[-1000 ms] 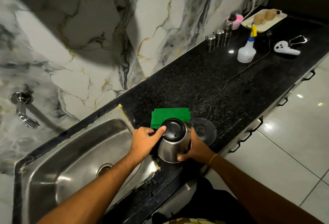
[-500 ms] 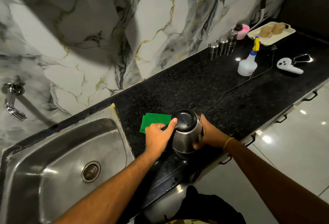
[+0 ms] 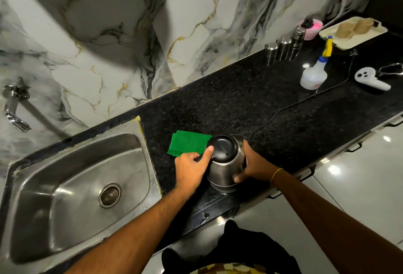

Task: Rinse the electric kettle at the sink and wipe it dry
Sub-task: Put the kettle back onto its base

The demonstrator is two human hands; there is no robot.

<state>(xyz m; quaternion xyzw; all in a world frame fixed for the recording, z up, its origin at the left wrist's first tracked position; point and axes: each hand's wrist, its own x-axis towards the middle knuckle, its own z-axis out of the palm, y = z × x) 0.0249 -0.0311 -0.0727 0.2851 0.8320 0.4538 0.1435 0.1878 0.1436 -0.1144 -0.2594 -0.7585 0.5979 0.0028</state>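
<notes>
We log this as a home kitchen. Evidence: a long black speckled stone counter [image 3: 229, 103] set against marble-patterned wall tiles [image 3: 104, 40] veined in grey and gold; a stainless steel sink [image 3: 135, 160] sunk into the counter, with a round drain strainer [image 3: 109, 195]; a chrome wall tap [image 3: 15, 108] above it. On the counter we note an electric kettle [image 3: 226, 160], a folded green cloth [image 3: 187, 143], three small steel canisters [image 3: 283, 48], a white spray bottle [image 3: 314, 75] and a cream tray [image 3: 351, 34]. Drawer handles [image 3: 353, 148] line the counter's front edge, over glossy floor tiles [image 3: 359, 186].
</notes>
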